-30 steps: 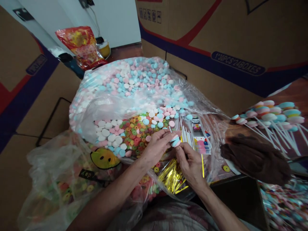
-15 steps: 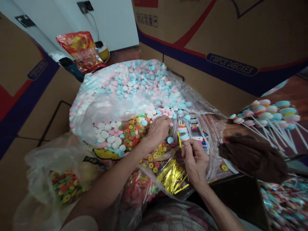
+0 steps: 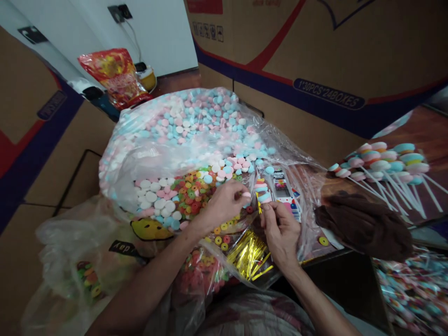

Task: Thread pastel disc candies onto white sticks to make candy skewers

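Between thumb and fingers of my left hand (image 3: 224,200) is a small pink marshmallow-like candy (image 3: 246,194). My right hand (image 3: 282,231) pinches a candy stack (image 3: 262,189) of blue, pink and orange discs by its lower end. A gold strip (image 3: 259,203) hangs at the side of that stack; whether a stick runs through it is hidden. Under my left hand lie gummy rings (image 3: 194,196). Pastel candies (image 3: 196,116) fill a big clear bag beyond both hands. Gold twist ties (image 3: 250,256) lie in a bundle just below my right hand.
Finished-looking candy sticks (image 3: 388,163) lie at the right, near a dark brown cloth (image 3: 364,226). Wrapped candies (image 3: 413,289) sit lower right. A red candy bag (image 3: 117,77) stands at the back left. Large cardboard boxes (image 3: 297,51) wall the table on both sides.
My left hand has drawn back from the loose pastel candies toward the stack and now holds a pink candy. My right hand keeps its grip on the candy stack. The view has shifted slightly.
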Action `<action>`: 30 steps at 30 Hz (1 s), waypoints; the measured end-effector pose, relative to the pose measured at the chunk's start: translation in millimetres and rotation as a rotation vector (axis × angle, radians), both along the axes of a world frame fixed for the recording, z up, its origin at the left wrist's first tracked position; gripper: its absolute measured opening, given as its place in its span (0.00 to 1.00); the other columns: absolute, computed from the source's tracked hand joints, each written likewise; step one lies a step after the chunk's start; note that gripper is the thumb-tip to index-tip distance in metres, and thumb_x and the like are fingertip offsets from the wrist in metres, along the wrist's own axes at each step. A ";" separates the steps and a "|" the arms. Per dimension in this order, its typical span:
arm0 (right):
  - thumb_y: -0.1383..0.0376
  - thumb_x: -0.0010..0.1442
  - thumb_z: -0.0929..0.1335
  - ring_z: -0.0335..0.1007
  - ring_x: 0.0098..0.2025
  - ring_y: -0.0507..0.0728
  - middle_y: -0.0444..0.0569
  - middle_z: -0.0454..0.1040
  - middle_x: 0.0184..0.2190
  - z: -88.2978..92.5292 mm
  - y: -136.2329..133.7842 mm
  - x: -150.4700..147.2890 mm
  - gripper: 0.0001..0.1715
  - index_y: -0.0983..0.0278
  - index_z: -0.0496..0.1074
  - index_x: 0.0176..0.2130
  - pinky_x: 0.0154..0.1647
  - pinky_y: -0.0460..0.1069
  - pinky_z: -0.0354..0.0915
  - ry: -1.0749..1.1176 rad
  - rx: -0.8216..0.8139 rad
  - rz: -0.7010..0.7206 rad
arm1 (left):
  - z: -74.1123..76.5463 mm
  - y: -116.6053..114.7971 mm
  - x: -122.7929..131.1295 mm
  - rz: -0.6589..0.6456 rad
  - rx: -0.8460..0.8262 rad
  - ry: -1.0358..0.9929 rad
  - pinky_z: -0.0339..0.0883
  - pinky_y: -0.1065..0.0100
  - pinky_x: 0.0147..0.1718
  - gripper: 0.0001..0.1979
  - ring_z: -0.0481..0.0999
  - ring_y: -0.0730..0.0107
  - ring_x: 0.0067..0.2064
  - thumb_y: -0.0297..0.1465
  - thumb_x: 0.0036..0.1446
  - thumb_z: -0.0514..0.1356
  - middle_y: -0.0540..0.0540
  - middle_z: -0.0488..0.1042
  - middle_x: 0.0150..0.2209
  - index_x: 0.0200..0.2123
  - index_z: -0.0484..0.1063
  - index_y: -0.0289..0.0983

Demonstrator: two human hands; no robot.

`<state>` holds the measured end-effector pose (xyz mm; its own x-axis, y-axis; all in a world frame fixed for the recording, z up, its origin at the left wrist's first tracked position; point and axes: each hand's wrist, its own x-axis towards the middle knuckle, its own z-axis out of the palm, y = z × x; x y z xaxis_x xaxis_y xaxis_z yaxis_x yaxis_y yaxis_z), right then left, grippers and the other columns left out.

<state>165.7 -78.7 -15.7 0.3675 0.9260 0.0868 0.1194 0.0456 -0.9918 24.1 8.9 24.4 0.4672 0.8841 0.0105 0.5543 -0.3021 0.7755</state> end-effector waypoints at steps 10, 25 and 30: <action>0.57 0.67 0.65 0.55 0.21 0.50 0.38 0.61 0.19 -4.0 0.1 0.8 0.16 0.62 0.67 0.30 0.23 0.46 0.55 -0.026 0.013 0.009 | -5.1 -25.3 5.3 -0.066 0.050 0.222 0.65 0.63 0.42 0.11 0.72 0.64 0.41 0.28 0.62 0.53 0.44 0.72 0.37 0.31 0.74 0.36; 0.57 0.67 0.65 0.56 0.21 0.49 0.38 0.61 0.19 -9.2 -1.4 0.3 0.15 0.63 0.68 0.31 0.22 0.45 0.55 -0.054 0.013 0.041 | 4.4 -19.7 -4.7 0.376 -0.478 -0.592 0.67 0.72 0.28 0.16 0.79 0.68 0.33 0.31 0.49 0.66 0.47 0.77 0.37 0.43 0.70 0.39; 0.58 0.67 0.65 0.55 0.19 0.48 0.38 0.61 0.18 -2.1 -1.1 -3.3 0.15 0.63 0.69 0.30 0.20 0.44 0.54 -0.063 0.039 0.062 | 1.9 -17.1 -6.8 0.364 -0.456 -0.657 0.64 0.74 0.26 0.12 0.79 0.66 0.35 0.35 0.50 0.68 0.48 0.77 0.32 0.36 0.71 0.38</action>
<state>162.4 -79.8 -17.8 0.3022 0.9423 0.1439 0.1769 0.0929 -0.9798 17.3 -8.2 26.3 0.1789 0.9608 -0.2120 -0.0453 0.2233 0.9737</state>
